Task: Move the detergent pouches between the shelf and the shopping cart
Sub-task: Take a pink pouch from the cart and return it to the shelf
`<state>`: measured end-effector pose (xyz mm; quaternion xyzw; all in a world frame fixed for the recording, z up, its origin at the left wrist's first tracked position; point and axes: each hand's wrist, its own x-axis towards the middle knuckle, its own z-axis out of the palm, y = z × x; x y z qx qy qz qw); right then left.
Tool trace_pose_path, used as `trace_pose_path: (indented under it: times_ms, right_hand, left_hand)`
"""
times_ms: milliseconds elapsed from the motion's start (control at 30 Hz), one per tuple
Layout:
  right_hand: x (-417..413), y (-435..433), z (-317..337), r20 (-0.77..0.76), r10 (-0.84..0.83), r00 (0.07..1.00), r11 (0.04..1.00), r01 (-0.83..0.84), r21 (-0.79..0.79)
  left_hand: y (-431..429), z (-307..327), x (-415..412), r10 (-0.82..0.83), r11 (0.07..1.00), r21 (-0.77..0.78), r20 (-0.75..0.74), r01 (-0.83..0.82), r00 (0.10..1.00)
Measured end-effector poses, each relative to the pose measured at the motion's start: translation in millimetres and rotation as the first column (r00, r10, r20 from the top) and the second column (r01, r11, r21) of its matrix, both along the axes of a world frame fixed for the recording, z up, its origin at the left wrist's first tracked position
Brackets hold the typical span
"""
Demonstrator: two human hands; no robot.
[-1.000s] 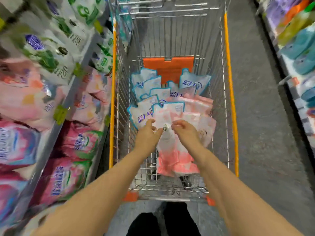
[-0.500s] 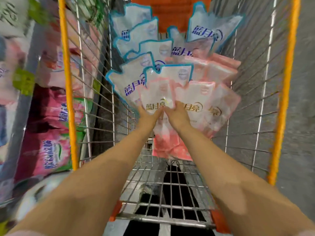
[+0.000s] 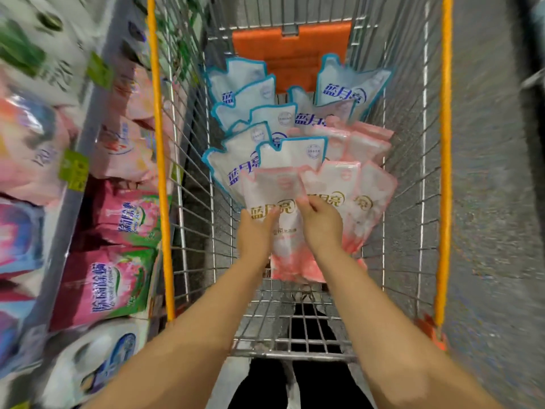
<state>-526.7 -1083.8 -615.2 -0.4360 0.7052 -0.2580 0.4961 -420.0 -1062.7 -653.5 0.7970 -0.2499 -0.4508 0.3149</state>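
Note:
A wire shopping cart [image 3: 424,178] with orange rims holds several detergent pouches. Blue-edged white pouches [image 3: 256,95] stand toward the far end, pink-edged ones [image 3: 368,149] nearer me. The nearest pink pouch [image 3: 274,187] stands upright at the front of the stack. My left hand [image 3: 255,234] rests on its lower left with fingers loose. My right hand [image 3: 320,222] touches its right edge, fingers curled over it and the neighbouring pink pouch [image 3: 333,184]. Whether either hand grips is unclear.
A store shelf [image 3: 88,160] on the left carries pink, magenta and green-white refill bags with green price tags. An orange child-seat flap [image 3: 292,54] closes the cart's far end. Grey floor runs along the right. My dark trousers [image 3: 298,385] show under the cart.
The pink pouch has gone down from my lifted hands into the front of the stack. My fingers have loosened on it, and my head has moved closer to the cart.

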Motion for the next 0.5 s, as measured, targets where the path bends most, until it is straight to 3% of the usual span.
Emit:
trace_pose_path:
  times_ms: [267, 500]
  right_hand:
    - [19.8, 50.6, 110.1, 0.057, -0.135, 0.989, 0.946, 0.146, -0.290]
    - [44.9, 127.3, 217.0, 0.026, -0.089, 0.996, 0.835, 0.089, -0.542]
  left_hand:
    - [34.3, 119.2, 13.6, -0.006, 0.967, -0.254, 0.104, 0.033, 0.995]
    - [109.6, 235.8, 50.2, -0.007, 0.881, -0.462, 0.207, 0.104, 0.978]
